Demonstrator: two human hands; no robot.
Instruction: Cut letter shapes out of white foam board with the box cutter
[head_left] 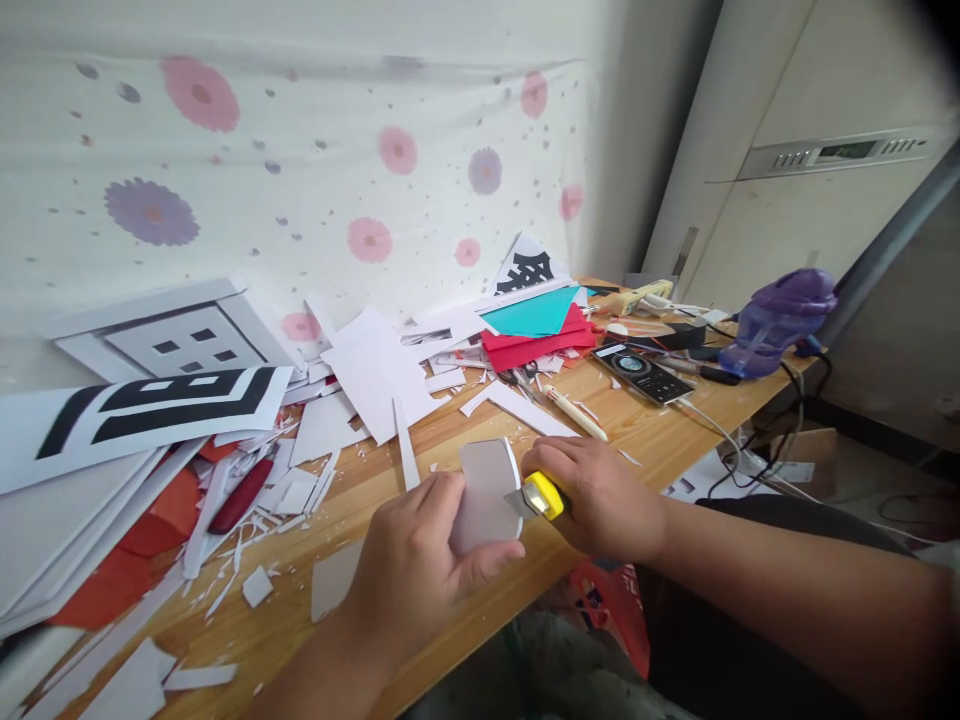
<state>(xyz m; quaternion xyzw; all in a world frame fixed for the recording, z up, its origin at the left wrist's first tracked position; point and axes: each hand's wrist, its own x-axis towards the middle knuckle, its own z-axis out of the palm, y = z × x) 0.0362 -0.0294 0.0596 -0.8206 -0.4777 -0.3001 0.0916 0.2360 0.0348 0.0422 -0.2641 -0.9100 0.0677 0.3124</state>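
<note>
My left hand grips a small piece of white foam board with a curved right edge, thumb along its lower side. In my right hand is a yellow utility knife. Its blade points left and meets the curved edge of the board. Both hands are above the front part of the wooden table. My right fingers wrap the knife, so most of its handle is hidden.
Paper scraps and a dark red-handled tool lie left. Behind are white sheets, red paper and teal paper. To the right are a phone, a purple bottle and cables.
</note>
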